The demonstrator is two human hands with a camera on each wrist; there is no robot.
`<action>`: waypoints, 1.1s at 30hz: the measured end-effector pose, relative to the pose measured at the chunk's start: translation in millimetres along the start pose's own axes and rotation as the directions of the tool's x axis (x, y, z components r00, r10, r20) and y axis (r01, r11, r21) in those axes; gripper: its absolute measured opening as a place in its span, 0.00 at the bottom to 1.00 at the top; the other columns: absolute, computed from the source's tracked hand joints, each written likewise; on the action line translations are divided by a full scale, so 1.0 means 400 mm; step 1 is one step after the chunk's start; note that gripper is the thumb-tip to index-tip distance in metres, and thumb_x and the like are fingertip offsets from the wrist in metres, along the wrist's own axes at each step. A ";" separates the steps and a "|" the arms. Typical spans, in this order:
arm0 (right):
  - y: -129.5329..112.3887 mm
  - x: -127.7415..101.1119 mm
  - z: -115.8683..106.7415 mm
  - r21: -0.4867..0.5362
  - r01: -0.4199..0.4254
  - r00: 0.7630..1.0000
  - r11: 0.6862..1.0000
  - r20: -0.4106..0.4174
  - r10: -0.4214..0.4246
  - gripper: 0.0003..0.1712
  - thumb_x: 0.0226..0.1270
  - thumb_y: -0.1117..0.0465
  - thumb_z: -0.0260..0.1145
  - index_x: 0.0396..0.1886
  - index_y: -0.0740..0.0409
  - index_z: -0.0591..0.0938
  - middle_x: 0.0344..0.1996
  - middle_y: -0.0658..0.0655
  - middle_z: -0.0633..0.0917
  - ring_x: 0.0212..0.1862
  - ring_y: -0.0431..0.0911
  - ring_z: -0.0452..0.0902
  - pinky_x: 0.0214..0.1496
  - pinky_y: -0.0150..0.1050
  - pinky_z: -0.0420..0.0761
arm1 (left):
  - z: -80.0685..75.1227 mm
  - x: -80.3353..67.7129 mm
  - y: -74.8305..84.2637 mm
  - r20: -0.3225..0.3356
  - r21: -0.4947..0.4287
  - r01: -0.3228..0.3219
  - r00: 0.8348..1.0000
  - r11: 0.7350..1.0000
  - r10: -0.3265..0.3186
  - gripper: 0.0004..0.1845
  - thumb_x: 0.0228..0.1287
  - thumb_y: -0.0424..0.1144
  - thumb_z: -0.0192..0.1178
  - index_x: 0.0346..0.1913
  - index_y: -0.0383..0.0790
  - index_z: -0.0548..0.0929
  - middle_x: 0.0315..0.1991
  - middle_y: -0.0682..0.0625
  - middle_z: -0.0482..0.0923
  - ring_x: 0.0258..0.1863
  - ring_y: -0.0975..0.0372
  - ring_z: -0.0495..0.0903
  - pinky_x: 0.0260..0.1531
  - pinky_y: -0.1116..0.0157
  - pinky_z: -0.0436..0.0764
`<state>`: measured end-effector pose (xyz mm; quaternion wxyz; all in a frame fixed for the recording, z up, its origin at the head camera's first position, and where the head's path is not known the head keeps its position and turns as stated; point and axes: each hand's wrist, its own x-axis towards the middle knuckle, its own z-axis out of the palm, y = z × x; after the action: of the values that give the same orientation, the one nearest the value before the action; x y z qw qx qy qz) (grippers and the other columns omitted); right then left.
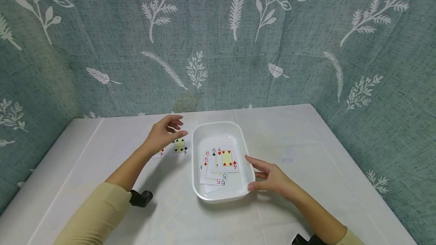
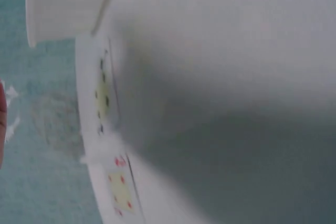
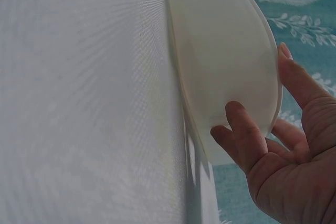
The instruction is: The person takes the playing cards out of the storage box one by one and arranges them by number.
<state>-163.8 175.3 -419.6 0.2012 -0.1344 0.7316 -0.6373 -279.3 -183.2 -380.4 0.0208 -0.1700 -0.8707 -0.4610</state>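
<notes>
A white rectangular tray (image 1: 218, 199) stands in the middle of the table, holding several overlapping playing cards, with a four of hearts (image 1: 227, 161) on top. My right hand (image 1: 272, 179) holds the tray by its right side; in the right wrist view, fingertips (image 3: 234, 107) press its outer wall while another finger reaches the rim. Left of the tray, my left hand (image 1: 167, 133) hovers with loosely bent fingers and nothing in them. Below it lie a black-suited four (image 1: 180, 146) and a red-suited card (image 1: 159, 154), partly hidden by that hand.
A white cloth covers the table (image 1: 306, 162). Blue-green fabric (image 1: 218, 67) with white leaf prints hangs behind and along both sides. Black wrist mounts (image 1: 141, 199) sit at both forearms. In the left wrist view, the two table cards lie near the far edge.
</notes>
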 end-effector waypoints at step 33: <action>0.002 -0.002 -0.001 -0.060 -0.007 1.000 0.998 -0.004 0.007 0.50 0.51 0.63 0.75 0.72 0.57 0.60 0.70 0.67 0.61 0.63 0.61 0.69 0.51 0.43 0.80 | 0.196 0.058 0.108 0.228 -0.044 -0.127 0.964 0.991 0.134 0.38 0.51 0.38 0.72 0.64 0.33 0.68 0.55 0.37 0.74 0.50 0.53 0.76 0.50 0.59 0.78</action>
<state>-163.3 176.1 -420.2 0.1978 -0.1365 0.7515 -0.6145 -278.2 -91.1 -386.5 -0.0524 -0.2796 -0.8474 -0.4484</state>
